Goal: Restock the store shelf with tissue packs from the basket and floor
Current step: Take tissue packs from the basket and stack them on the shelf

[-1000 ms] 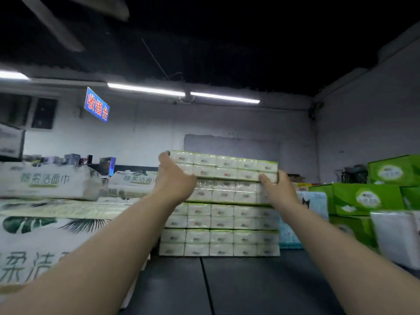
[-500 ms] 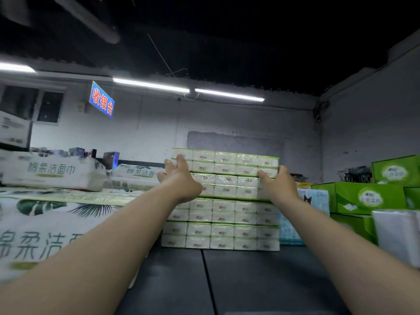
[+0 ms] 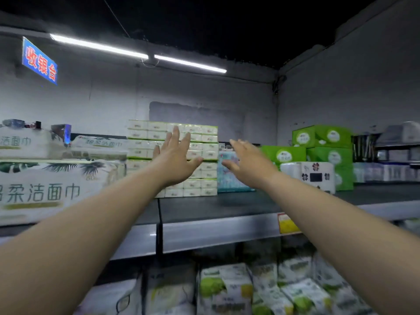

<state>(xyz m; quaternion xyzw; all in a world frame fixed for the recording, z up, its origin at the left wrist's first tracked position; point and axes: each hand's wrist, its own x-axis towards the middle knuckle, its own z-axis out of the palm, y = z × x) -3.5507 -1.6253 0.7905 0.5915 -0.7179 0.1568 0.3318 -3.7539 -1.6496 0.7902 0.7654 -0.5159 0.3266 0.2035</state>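
Note:
A tall stack of green-and-white tissue packs [image 3: 202, 142] stands at the back of the dark top shelf [image 3: 227, 205]. My left hand [image 3: 176, 159] is raised in front of the stack with its fingers spread and straight, holding nothing. My right hand [image 3: 247, 163] hovers just right of the stack, fingers also straight and empty. Both hands are off the packs. No basket and no floor are in view.
Large white tissue bundles [image 3: 45, 185] fill the shelf's left side. A blue pack [image 3: 229, 176], a white pack [image 3: 311, 176] and green boxes [image 3: 327, 151] sit to the right. More tissue packs [image 3: 229, 289] lie on the lower shelf. A yellow price tag [image 3: 286, 223] hangs on the shelf edge.
Both hands have let go of the top layer of the stack and pulled back with fingers spread. The view has tilted down and now shows the shelf edge and lower shelf.

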